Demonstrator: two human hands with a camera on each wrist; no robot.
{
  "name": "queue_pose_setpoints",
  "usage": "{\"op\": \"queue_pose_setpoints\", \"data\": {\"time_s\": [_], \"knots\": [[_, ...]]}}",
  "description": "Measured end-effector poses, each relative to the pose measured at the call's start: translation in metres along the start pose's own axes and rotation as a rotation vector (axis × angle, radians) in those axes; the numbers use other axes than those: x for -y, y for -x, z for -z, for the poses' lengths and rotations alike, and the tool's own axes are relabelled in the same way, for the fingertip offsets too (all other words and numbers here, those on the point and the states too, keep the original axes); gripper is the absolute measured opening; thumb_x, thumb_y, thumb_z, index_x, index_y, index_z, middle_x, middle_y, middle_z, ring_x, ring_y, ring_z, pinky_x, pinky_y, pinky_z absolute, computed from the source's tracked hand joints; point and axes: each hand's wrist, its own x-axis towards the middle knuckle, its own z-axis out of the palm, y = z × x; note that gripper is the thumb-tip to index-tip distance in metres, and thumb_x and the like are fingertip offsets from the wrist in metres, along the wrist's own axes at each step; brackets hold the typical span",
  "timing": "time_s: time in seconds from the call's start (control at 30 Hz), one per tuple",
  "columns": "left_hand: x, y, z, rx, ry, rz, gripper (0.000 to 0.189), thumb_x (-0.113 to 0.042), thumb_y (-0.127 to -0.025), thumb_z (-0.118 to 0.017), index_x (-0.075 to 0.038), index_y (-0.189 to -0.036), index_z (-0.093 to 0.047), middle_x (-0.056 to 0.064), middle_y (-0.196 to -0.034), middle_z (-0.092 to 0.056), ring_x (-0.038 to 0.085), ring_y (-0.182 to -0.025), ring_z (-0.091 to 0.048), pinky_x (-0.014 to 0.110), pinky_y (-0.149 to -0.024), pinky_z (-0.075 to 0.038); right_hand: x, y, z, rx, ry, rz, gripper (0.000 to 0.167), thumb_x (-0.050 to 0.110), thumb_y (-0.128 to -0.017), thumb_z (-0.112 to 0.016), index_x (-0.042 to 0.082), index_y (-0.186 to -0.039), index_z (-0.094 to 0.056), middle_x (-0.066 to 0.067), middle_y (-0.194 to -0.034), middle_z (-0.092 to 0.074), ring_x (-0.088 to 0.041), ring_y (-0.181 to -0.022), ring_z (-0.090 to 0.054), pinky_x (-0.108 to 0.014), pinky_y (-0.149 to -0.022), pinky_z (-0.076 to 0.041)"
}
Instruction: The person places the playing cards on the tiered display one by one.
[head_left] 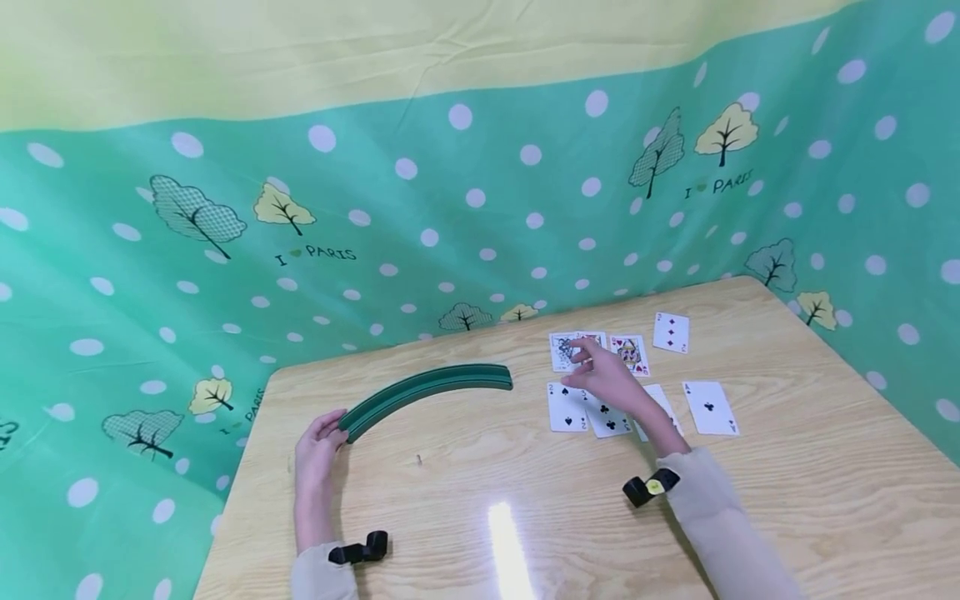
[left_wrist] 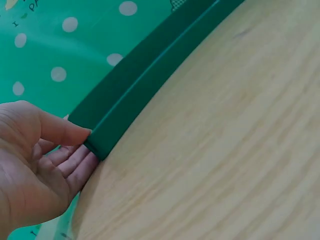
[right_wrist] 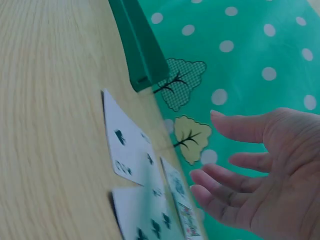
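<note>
My left hand (head_left: pixel 315 454) pinches the near left end of a curved green playing-card holder (head_left: pixel 431 382), thumb on top and fingers below, as the left wrist view shows. The holder's grooves hold no cards. Over the playing cards at the right hovers my right hand (head_left: pixel 606 379), fingers loosely bent and nothing between them. Below it lie a two of spades (head_left: pixel 558 410) and a three of clubs (head_left: pixel 609 423), face up. My right forearm partly covers another card (head_left: pixel 657 398). An ace of clubs (head_left: pixel 710 408) lies to its right.
Behind the front row lie face cards, among them a black-and-white one (head_left: pixel 560 354) and a red one (head_left: pixel 630 356). A diamond card (head_left: pixel 671 333) sits farther right. The wooden table (head_left: pixel 450 492) meets a green dotted cloth (head_left: pixel 420 192) at the back and sides.
</note>
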Motion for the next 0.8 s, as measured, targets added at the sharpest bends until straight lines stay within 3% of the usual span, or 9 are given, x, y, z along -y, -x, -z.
{"op": "queue_pose_setpoints", "data": {"time_s": [0.33,0.8], "knots": [[0.007,-0.003,-0.005,-0.072,0.052,-0.054,0.041,0.007,-0.098,-0.056,0.009,-0.139,-0.054,-0.008,-0.108,-0.064,0.001,-0.101,-0.059,0.013,-0.086,-0.048,-0.003,-0.005,-0.014,0.042,0.061,-0.014,0.068,0.007,-0.091,-0.079,-0.007,-0.148,-0.045,-0.026,-0.127,-0.061,-0.042,-0.119,-0.059,-0.053,-0.100,-0.051],[0.009,-0.007,-0.007,-0.131,0.046,-0.070,0.034,0.004,-0.095,-0.065,0.007,-0.129,-0.062,-0.015,-0.091,-0.066,0.001,-0.093,-0.059,0.012,-0.081,-0.048,-0.007,-0.006,-0.020,0.097,0.171,0.057,0.063,0.002,-0.083,-0.083,-0.012,-0.137,-0.054,-0.028,-0.125,-0.063,-0.043,-0.118,-0.060,-0.053,-0.103,-0.049]]}}
